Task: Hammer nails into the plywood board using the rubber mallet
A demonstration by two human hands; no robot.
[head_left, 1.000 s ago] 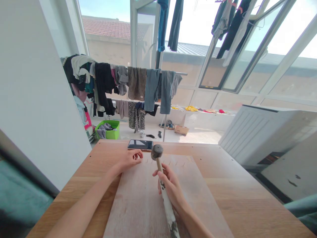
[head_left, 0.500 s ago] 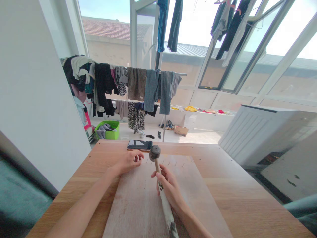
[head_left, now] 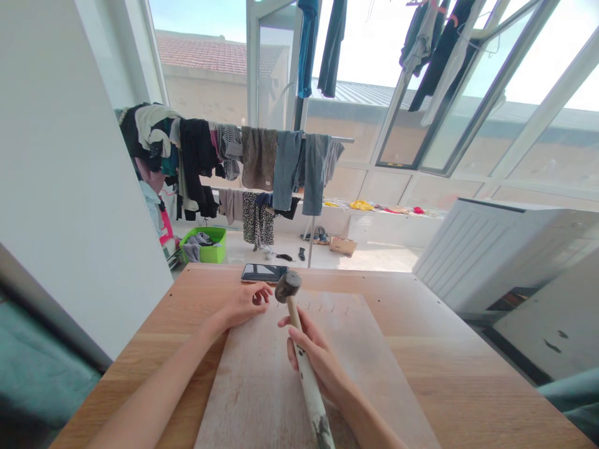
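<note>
Currently my right hand [head_left: 314, 358] grips the rubber mallet [head_left: 287, 286] by its handle, with the head at 12 o'clock. The head is just beside my left hand [head_left: 244, 304], at 10 o'clock. Its fingertips are pinched narrow on the wooden board [head_left: 253, 386]; contents indiscernible.

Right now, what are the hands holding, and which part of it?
The right hand holds a mallet by the middle of its wooden handle. The left hand rests on the board; whether it pinches anything cannot be told.

Bright window daylight, warped edges.
</note>
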